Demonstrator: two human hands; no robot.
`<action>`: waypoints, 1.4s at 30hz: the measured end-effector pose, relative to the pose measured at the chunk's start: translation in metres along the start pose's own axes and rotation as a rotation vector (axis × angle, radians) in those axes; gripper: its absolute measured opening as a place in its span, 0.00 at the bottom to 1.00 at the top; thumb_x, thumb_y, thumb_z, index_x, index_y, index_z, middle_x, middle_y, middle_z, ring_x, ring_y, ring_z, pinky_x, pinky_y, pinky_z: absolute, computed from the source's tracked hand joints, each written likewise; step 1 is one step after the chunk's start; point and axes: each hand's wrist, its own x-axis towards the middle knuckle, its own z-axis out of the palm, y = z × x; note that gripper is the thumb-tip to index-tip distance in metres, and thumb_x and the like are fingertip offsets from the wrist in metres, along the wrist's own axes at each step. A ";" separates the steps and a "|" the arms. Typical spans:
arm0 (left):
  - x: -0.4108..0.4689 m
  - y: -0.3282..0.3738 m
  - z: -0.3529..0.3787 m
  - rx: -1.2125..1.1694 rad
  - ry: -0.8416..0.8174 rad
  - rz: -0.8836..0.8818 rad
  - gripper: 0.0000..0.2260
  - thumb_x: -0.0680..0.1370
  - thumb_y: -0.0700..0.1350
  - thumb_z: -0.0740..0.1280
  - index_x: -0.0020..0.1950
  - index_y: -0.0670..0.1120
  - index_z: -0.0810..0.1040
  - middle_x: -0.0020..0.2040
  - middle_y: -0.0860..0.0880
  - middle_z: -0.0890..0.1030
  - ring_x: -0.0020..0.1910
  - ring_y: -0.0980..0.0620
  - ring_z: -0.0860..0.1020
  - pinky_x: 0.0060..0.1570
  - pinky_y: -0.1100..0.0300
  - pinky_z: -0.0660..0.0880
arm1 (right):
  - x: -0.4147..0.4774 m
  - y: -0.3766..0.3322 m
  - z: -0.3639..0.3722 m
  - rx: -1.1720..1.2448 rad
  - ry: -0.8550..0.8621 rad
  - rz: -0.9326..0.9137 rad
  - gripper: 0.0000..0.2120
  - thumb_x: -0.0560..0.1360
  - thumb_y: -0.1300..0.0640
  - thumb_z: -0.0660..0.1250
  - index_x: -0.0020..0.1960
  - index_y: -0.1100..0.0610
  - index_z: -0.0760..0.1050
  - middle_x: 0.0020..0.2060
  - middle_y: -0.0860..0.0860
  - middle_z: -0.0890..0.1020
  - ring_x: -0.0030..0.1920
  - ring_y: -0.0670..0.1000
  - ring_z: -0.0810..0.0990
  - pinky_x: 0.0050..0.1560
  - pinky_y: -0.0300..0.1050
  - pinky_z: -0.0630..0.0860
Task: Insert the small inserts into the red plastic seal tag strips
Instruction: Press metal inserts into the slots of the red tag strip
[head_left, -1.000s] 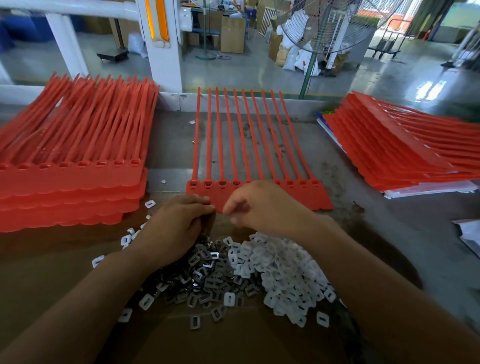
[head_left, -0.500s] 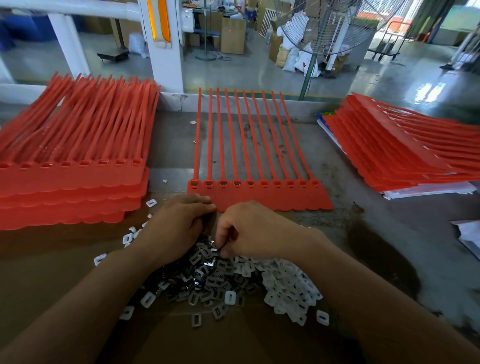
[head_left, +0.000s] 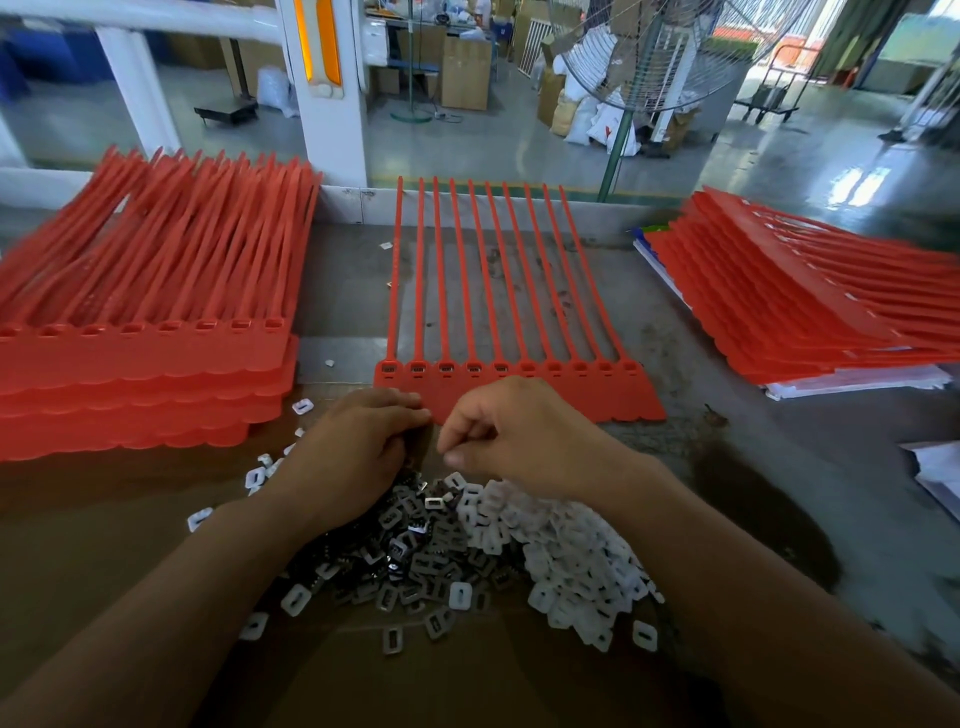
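Left hand (head_left: 358, 447): lower centre of the frame, back side up, fingers curled down onto the far edge of the heap of inserts. What is inside the fingers is hidden, so I cannot tell if it holds something.
Right hand (head_left: 519, 436): just beside the left hand, a little above the heap. The fingers bend toward the thumb like a pinch, but I cannot tell if an insert is between them.
Insert pile (head_left: 467, 561): loose heap at bottom centre, partly under both wrists. Dark pieces are in the left part and white pieces in the right part, with some white ones scattered to the left.
Strip sheet (head_left: 519, 387): centre of the frame, flat on the table (head_left: 701, 467), just beyond the hands. It has ten red strips joined in a row, with the tag ends toward the person and the tails pointing to the upper edge. The sockets in the left half look darker than the others.
Left stack (head_left: 145, 364): many red sheets piled at the left edge.
Right stack (head_left: 779, 312): red sheets at the right edge, lying on white papers (head_left: 857, 382).
Post (head_left: 332, 130): white, upper centre-left.
Fan (head_left: 654, 57): upper right, behind the table.
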 end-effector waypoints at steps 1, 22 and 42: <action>0.000 0.000 0.000 0.001 0.000 -0.002 0.18 0.74 0.34 0.61 0.62 0.46 0.76 0.65 0.50 0.72 0.65 0.54 0.67 0.64 0.65 0.57 | 0.001 0.002 -0.003 0.015 0.029 0.013 0.03 0.71 0.62 0.69 0.44 0.58 0.81 0.34 0.41 0.78 0.34 0.38 0.75 0.40 0.29 0.73; -0.002 0.002 -0.002 -0.027 0.016 -0.011 0.17 0.75 0.35 0.60 0.62 0.46 0.75 0.65 0.51 0.73 0.65 0.54 0.67 0.64 0.67 0.57 | 0.043 0.077 -0.035 -0.014 0.346 0.343 0.06 0.75 0.61 0.64 0.45 0.60 0.80 0.40 0.47 0.78 0.43 0.46 0.75 0.45 0.41 0.72; 0.000 0.003 -0.002 -0.013 0.019 -0.001 0.18 0.75 0.34 0.59 0.62 0.45 0.75 0.66 0.50 0.72 0.66 0.54 0.67 0.60 0.74 0.53 | 0.056 0.087 -0.030 -0.132 0.293 0.398 0.08 0.75 0.61 0.63 0.45 0.62 0.81 0.38 0.46 0.78 0.33 0.38 0.70 0.33 0.30 0.65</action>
